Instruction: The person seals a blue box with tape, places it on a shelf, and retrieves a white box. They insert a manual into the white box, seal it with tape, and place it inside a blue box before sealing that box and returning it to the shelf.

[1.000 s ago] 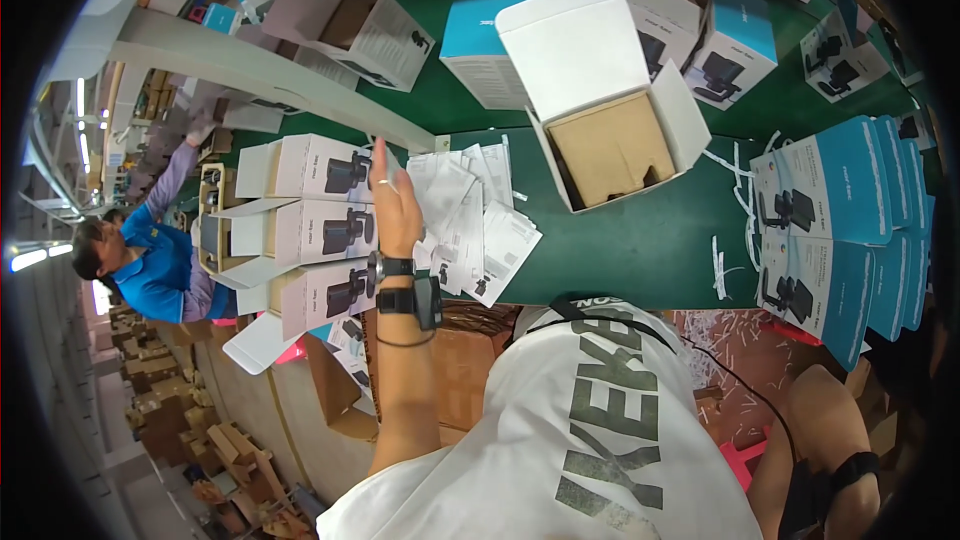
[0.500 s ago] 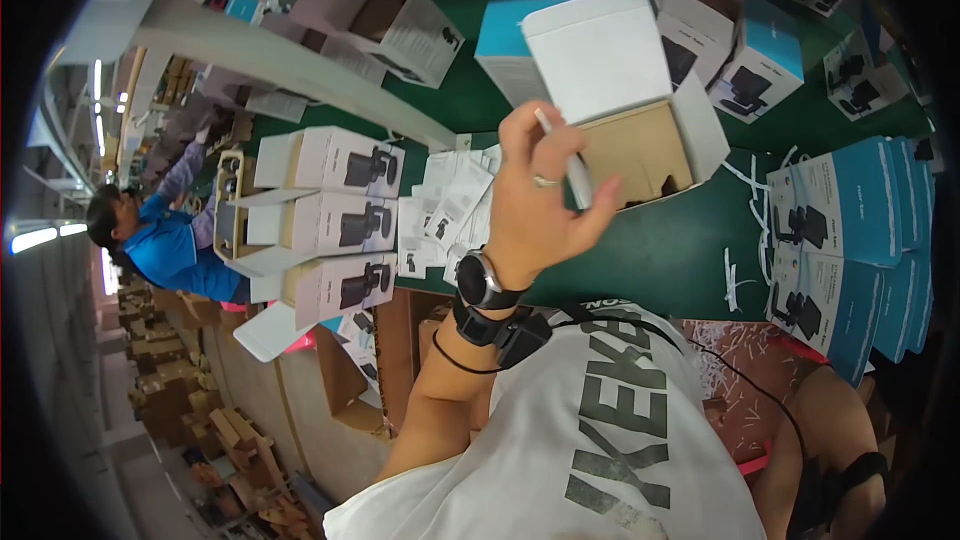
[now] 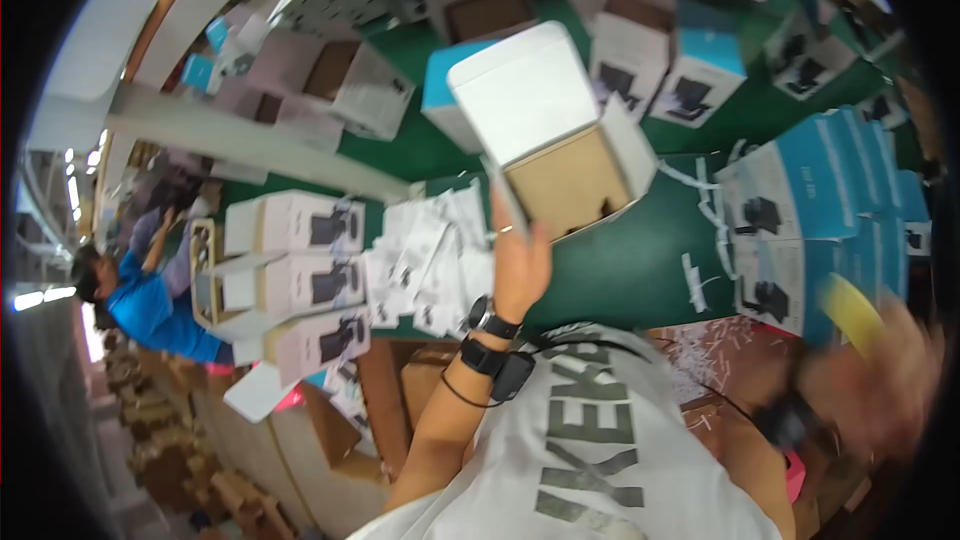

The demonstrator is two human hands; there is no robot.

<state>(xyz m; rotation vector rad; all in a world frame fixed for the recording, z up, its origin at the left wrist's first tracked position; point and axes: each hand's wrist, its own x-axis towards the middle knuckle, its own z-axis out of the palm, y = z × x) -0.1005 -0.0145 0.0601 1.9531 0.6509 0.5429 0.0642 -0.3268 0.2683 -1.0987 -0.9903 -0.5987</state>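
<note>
An open white carton [image 3: 530, 90] stands tilted on the green table, its lid raised and a brown cardboard insert [image 3: 570, 180] inside. My left hand [image 3: 520, 265] grips the near left corner of this carton, fingers along its left side and thumb at the front. Far to the right, motion smears my right hand [image 3: 885, 385]. A flat yellow piece [image 3: 852, 312] sticks up out of it; its exact kind is too blurred to tell. Beside my left hand lies a loose pile of white printed leaflets [image 3: 425, 255].
Blue-and-white printed cartons [image 3: 825, 175] are stacked at the right, with white paper strips [image 3: 697, 285] beside them. Three open cartons [image 3: 315, 275] stand in a row at the left. More cartons [image 3: 625, 50] line the back. A person in blue [image 3: 160, 290] works at far left.
My left hand has come down from above the carton to its near left corner; the thin white piece in its fingers no longer shows. My right hand has come into view with the yellow piece.
</note>
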